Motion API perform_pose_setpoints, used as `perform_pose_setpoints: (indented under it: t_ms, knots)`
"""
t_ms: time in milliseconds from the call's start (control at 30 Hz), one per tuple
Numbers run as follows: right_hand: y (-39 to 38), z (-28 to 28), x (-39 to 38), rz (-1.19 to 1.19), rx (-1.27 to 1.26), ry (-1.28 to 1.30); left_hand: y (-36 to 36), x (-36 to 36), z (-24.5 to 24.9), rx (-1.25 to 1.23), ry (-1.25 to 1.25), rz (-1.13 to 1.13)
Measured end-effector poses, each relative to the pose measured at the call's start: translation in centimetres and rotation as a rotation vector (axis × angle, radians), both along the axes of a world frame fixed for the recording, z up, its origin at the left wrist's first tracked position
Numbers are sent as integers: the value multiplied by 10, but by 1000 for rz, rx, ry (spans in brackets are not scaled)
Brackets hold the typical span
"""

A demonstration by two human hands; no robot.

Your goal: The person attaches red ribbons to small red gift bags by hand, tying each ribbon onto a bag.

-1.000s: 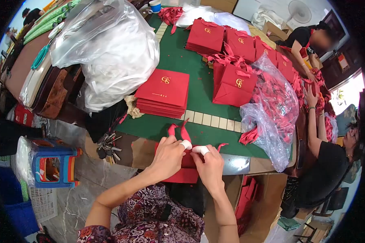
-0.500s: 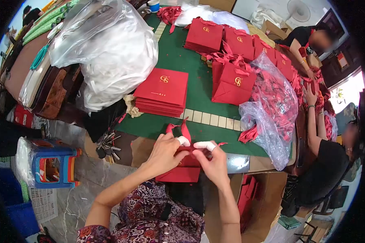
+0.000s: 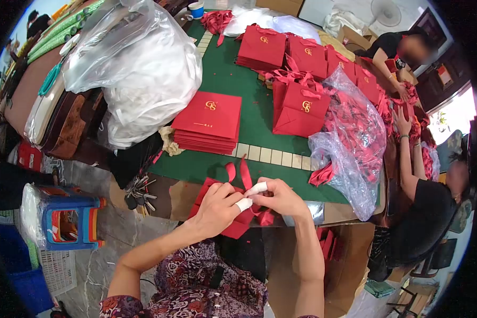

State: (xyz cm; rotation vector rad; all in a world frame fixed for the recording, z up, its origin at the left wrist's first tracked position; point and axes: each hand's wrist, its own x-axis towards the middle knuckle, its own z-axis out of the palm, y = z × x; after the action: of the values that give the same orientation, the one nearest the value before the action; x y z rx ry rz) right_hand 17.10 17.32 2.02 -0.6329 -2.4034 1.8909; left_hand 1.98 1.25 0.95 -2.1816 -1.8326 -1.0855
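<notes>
A red paper bag (image 3: 238,226) lies tilted at the table's front edge, partly covered by my hands. My left hand (image 3: 217,206) rests over the bag with its fingers bent and closed, white tape on one fingertip. Close beside it, my right hand (image 3: 278,197) pinches a red ribbon (image 3: 245,174) at the bag, with white tape on its index finger. Another loop of ribbon rises just left of it. Beyond my hands sits a stack of flat red bags (image 3: 206,119) with gold lettering.
Standing red bags (image 3: 302,108) fill the back right beside a clear plastic sack of ribbons (image 3: 355,132). A large white plastic sack (image 3: 148,79) is at left. Two people work at right. A cardboard box (image 3: 350,265) is below the table, with blue stools (image 3: 63,220) at left.
The bag at my hands has tilted and shifted up and left. My right hand has turned inward, and both hands' taped fingers now meet near the ribbon.
</notes>
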Motion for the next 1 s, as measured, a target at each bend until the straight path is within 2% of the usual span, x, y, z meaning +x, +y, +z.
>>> perform_pose_setpoints:
  t_ms: [67,100,167,200,233,333,400,433,533,567,633,767,900,967,1000]
  knots:
    - [-1,-19,2,-97,-198,34,1,-2,1,-38,9,7]
    - [-1,-21,-1,-95,-198,33,1,-2,2,-38,8,8]
    - [-4,-23,-7,-407,-115,114,-3,2,2,-188,-16,-99]
    - [3,-22,-8,-445,-87,133,-3,6,0,-169,-28,-86]
    - [6,-15,-8,-459,-76,5,-2,5,1,-168,-27,-92]
    - [0,-12,-3,-527,-80,84,-1,-3,5,-266,-179,49]
    - [-10,-2,9,-661,102,134,1,-9,4,-292,-197,86]
    - [-13,-3,16,-662,111,132,3,-12,3,-324,-210,127]
    - [-28,-7,39,-840,428,131,6,-18,-2,-331,-197,164]
    - [-35,-3,43,-844,435,132,8,-18,-5,-337,-192,194]
    - [-46,1,48,-871,509,-134,11,-17,-5,-357,-239,184]
    - [-51,-15,43,-821,674,-192,18,-11,-5,-360,-215,148]
    - [-48,-23,38,-860,572,-126,20,-10,-8,-349,-210,142]
    - [-45,-25,43,-971,285,183,21,-10,-7,-338,-212,139]
    - [-45,-19,48,-957,248,193,21,-10,-7,-328,-221,133]
